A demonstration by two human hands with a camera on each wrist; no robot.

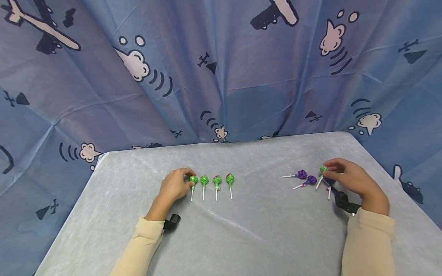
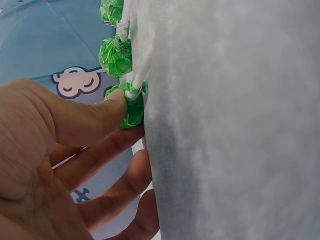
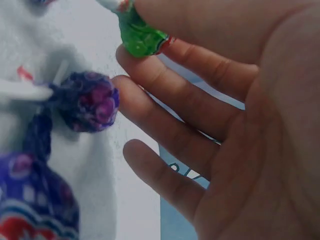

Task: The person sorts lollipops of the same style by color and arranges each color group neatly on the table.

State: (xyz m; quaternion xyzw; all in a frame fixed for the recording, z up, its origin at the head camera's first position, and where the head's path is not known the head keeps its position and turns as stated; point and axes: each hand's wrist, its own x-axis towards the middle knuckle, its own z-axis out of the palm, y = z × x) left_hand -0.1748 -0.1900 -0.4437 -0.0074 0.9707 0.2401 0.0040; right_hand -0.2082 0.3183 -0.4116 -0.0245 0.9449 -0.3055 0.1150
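At the left end of a short row of green-wrapped lollipops, my left hand point(image 1: 173, 185) pinches the head of one green lollipop point(image 1: 193, 179) between thumb and forefinger. Its white stick points toward me, and its other fingers rest by the table surface in the left wrist view. To its right lie three more green lollipops point(image 1: 217, 180). On the right side my right hand point(image 1: 350, 178) pinches another green lollipop point(image 3: 140, 37) by its head, stick slanting down. Below and beside those fingers lie purple-wrapped lollipops point(image 3: 92, 102), one partly hidden by the hand in the head view.
A grey-white cloth covers the table point(image 1: 241, 230). Two purple lollipops point(image 1: 302, 174) lie left of my right hand, sticks pointing left. A blue curtain point(image 1: 221, 69) with printed planes and clouds hangs behind the table. Each wrist carries a small black camera point(image 1: 172, 222).
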